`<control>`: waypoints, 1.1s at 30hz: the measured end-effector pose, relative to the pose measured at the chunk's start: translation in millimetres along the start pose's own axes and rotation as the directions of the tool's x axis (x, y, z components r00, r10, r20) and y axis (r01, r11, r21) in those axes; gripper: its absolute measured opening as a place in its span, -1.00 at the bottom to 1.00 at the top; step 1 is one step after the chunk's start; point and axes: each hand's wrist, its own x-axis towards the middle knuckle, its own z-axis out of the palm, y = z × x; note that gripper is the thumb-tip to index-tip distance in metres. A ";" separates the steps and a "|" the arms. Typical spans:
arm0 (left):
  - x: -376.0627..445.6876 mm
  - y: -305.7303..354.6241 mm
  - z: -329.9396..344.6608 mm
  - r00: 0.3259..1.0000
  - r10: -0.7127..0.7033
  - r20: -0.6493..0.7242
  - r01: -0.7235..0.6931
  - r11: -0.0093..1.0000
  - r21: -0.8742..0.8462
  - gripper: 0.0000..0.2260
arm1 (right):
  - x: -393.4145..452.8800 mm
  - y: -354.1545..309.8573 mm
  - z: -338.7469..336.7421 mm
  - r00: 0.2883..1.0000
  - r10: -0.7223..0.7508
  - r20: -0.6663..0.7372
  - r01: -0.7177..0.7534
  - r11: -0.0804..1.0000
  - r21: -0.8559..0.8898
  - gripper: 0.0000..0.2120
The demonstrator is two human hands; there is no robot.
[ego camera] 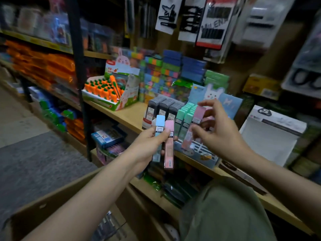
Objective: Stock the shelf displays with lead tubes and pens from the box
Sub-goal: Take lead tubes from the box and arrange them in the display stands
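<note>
Wooden shelf (128, 115), crowded stationery aisle

The single head-worn camera is looking forward and down, tilted, at close range onto the wooden shelf (128, 117).

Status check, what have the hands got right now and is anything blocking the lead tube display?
Left hand grips blue tube and pink tube. Right hand pinches another pink tube over the display. Nothing blocking.
</note>
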 end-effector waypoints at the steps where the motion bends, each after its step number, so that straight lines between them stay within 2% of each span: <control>1: 2.0 -0.9 -0.2 1.000 0.000 -0.004 0.000 1.000 0.000 -0.85 | 4.1 4.1 -9.1 0.999 0.000 -0.046 -0.001 1.000 -0.018 -0.53; 4: 7.8 -1.4 1.5 1.000 0.001 -0.019 -0.001 1.000 -0.015 -0.88 | 12.7 16.8 -31.0 0.994 -0.005 -0.105 -0.005 0.995 -0.096 -0.56; 11: 15.4 -10.9 -0.8 0.998 -0.047 -0.046 0.047 0.999 -0.010 -0.82 | 14.3 34.3 -19.2 0.997 -0.051 -0.054 0.035 0.962 -0.271 -0.64; 16: 17.9 -17.4 -1.6 0.980 -0.144 -0.135 0.127 0.983 -0.132 -0.88 | 18.6 45.6 -4.6 0.994 -0.098 -0.039 0.080 0.943 -0.324 -0.66; 28: 16.5 -22.9 2.2 0.983 -0.152 -0.098 0.134 0.976 -0.171 -0.89 | 25.3 70.1 22.5 0.973 -0.201 -0.114 0.146 0.919 -0.367 -0.62; 33: 15.6 -24.9 5.6 0.985 -0.144 -0.099 0.128 0.980 -0.152 -0.95 | 24.4 72.8 24.0 0.973 -0.229 -0.037 0.179 0.840 -0.513 -0.68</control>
